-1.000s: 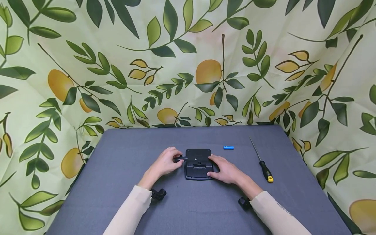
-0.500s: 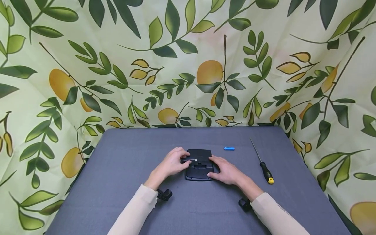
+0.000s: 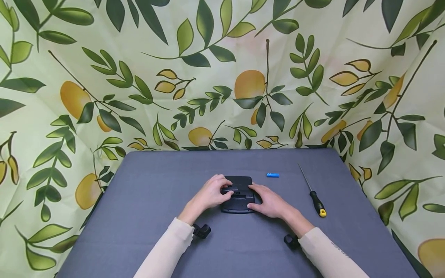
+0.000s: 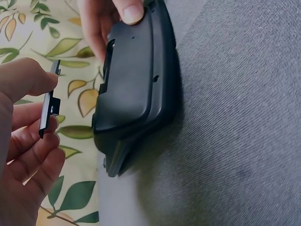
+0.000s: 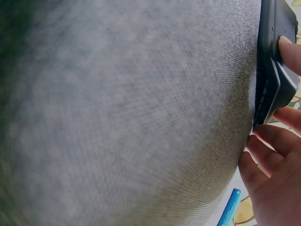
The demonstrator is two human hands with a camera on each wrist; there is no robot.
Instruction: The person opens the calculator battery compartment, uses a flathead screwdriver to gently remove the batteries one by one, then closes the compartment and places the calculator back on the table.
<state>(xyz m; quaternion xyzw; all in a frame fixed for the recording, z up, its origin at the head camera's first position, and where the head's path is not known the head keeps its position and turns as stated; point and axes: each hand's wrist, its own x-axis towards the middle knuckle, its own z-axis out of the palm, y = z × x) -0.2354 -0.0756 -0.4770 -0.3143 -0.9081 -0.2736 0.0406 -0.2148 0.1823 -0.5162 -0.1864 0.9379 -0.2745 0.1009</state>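
A black calculator-like device lies back side up on the table, an open battery slot in its back. In the left wrist view, its wedge-shaped body shows from the side. My left hand pinches a thin black battery cover between thumb and fingers, its small tab facing the device. The cover is held over the device's left part, apart from it in the left wrist view. My right hand grips the device's right side, with the thumb on its back and the fingers along the far edge.
A blue battery lies behind and to the right of the device. Farther right is a screwdriver with a black and yellow handle. The grey cloth-covered table ends at a leaf-patterned fabric backdrop.
My left hand has moved right with the battery cover, from beside the device to over its back. The right hand keeps its grip on the device.
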